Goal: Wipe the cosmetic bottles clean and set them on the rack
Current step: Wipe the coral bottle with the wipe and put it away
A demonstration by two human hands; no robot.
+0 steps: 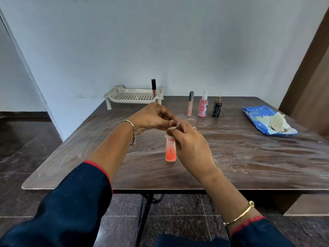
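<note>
An upright orange-pink bottle [170,151] with red lettering stands with its base on the brown table [249,157], near the middle. My right hand [189,141] grips its upper part from the right. My left hand [153,116] reaches in from the left and pinches a small white wipe [168,131] against the bottle's top, which the fingers hide. At the table's far left corner stands the white perforated rack [131,97], with a dark lip gloss tube [153,88] upright on its right side.
A peach lip gloss tube [190,104], a pink spray bottle [203,106] and a black perfume bottle [217,107] stand in a row at the back. A blue wipes pack [258,118] with crumpled white wipes [277,122] lies at the right. White specks dust the tabletop.
</note>
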